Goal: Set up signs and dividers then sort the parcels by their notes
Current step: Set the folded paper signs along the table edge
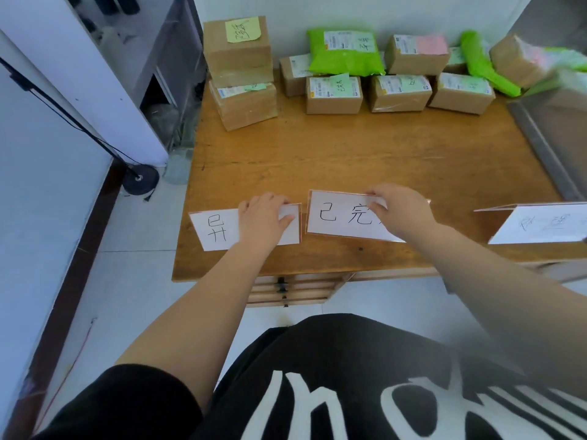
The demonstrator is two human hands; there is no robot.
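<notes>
Both my bare arms reach forward and down, forearms angling inward. My left hand [265, 214] lies palm down, fingers curled over, thumb stretched out to the right, pinching what it rests on. My right hand [401, 208] sits just beside it, knuckles up, fingertips pinched together on the left side.

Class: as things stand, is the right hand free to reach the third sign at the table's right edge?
Probably not yet. The right hand is pinching the middle sign. Bare table lies between it and the third sign, so once it lets go the way looks open.
</notes>
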